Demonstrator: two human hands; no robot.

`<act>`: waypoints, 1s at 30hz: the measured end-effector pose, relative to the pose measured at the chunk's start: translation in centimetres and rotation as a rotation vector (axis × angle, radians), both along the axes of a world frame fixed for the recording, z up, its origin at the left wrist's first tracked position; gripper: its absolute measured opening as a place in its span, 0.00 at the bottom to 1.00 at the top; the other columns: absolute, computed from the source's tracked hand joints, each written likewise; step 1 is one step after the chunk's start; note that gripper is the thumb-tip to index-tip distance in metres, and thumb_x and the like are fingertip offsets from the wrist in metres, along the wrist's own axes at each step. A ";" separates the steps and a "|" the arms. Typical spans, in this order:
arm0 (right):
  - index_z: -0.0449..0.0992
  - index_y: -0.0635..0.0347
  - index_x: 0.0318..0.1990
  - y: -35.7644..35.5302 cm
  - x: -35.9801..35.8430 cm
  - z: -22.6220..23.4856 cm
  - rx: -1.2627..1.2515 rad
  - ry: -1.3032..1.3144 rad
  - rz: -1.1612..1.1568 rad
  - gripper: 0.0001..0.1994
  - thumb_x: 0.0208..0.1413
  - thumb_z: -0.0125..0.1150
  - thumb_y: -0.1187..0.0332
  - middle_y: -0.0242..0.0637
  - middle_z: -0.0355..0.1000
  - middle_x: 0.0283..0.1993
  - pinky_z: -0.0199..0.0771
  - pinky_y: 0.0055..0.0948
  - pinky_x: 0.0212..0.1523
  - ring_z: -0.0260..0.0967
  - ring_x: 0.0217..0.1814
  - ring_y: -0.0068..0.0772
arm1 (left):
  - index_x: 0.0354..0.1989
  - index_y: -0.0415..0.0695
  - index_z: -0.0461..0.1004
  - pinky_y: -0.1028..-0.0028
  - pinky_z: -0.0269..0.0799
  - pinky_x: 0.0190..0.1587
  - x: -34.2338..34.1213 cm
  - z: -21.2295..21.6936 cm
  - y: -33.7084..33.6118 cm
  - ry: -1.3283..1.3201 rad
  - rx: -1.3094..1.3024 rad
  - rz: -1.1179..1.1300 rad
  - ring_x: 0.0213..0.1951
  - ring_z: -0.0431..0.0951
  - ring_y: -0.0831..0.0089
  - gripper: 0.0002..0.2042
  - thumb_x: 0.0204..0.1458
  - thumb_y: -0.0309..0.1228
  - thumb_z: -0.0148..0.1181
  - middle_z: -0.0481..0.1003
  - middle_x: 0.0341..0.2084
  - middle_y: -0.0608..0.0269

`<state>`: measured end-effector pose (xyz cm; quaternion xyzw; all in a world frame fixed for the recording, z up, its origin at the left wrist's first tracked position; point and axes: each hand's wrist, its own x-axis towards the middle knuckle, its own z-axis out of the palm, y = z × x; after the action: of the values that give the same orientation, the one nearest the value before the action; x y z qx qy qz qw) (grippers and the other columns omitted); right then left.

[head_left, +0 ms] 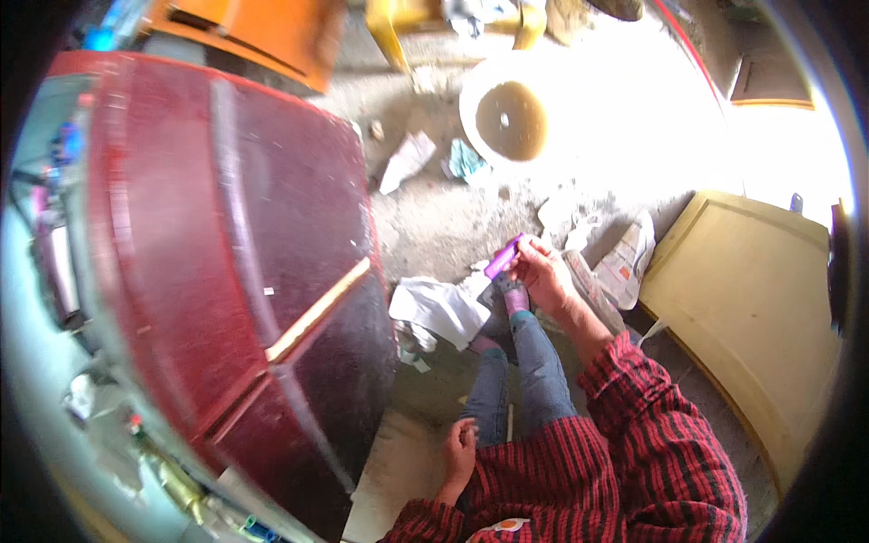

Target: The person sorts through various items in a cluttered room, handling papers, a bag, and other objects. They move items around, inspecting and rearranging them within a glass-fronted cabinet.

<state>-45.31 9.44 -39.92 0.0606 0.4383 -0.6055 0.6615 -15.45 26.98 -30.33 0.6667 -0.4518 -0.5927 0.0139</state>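
My right hand (545, 277) reaches out over my feet, with thumb and fingers pinched on a slim purple stick-like object (500, 261). Its exact kind is not clear; it tilts down to the left and sticks out past the fingertips. Close to my lap on the left, my left hand (459, 458) is drawn in with its fingers curled closed. What it holds, if anything, is too small to make out. A crumpled white cloth (438, 308) lies on the floor just left of the purple object.
A dark red wooden cabinet (299, 190) fills the left side. Ahead, a round white basin (469, 107) of brownish liquid stands on the littered floor (425, 233), near a yellow plastic stool (389, 36). To the right leans a pale yellow panel (751, 308), beside a white bag (626, 267).
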 end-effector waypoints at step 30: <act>0.76 0.64 0.27 -35.7 14.0 27.4 -0.292 1.287 0.377 0.13 0.46 0.59 0.60 0.37 0.72 0.17 0.70 0.28 0.21 0.70 0.18 0.27 | 0.47 0.42 0.65 0.82 0.67 0.24 9.7 28.7 -18.9 0.113 -0.580 0.834 0.22 0.72 0.79 0.15 0.52 0.33 0.53 0.74 0.29 0.63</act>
<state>-31.27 -26.28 -12.53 -0.4785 0.6610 -0.4484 0.3648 -5.72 8.04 -1.64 0.7260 -0.2919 -0.4220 0.4579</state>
